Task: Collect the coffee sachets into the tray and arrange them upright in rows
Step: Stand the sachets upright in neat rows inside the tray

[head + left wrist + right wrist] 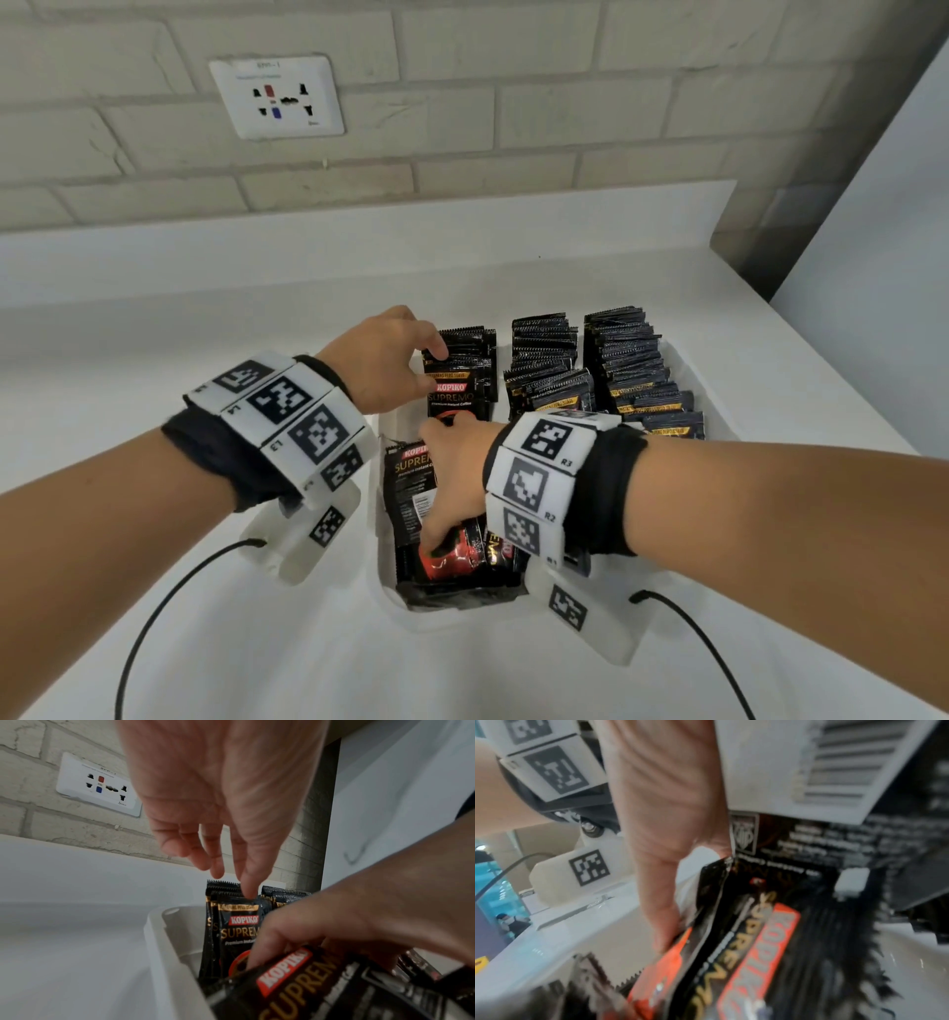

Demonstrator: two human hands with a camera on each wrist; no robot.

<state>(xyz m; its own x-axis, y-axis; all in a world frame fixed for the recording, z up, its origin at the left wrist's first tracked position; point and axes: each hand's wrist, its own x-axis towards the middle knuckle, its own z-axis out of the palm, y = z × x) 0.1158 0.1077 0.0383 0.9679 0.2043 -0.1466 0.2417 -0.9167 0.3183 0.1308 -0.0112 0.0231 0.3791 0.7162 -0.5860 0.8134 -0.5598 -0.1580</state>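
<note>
Now the left row in the tray [685, 360] is being filled. The standing sachets [462, 370] are steadied at their tops by the left hand [385, 360], fingers extended. A loose sachet [452, 557] from the near heap is pinched by the right hand [452, 483]. It should be turned upright and slid in flush against the front packet.

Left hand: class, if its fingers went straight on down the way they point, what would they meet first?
The left hand already has a fingertip on the top edges of the upright sachets in the tray's left row; going on, it would probably press into them.
</note>
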